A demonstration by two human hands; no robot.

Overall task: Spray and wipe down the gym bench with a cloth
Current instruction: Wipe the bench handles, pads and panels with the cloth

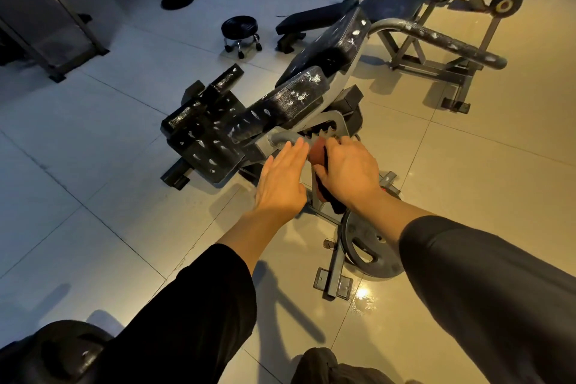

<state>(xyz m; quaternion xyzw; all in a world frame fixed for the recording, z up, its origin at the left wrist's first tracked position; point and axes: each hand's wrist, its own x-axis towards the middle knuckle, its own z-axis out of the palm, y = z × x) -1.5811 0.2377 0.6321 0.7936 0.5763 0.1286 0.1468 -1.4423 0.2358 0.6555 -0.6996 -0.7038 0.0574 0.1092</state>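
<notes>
The cloth [317, 155] is bunched in my right hand [349, 170], fingers curled round it, pressed against the toothed metal frame under the bench [293, 103] seat. My left hand [282, 178] lies flat beside it, fingers straight, holding nothing. A weight plate [367, 246] leans against the frame's foot on the tiled floor [93, 196].

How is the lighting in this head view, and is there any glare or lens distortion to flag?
Head view: dim, warm light at right, cooler grey at left; a bright glare spot on the wet floor tile; wide-angle bending toward the edges; both hands, left hand and right hand, reasonably sharp, casting soft shadows.
</notes>
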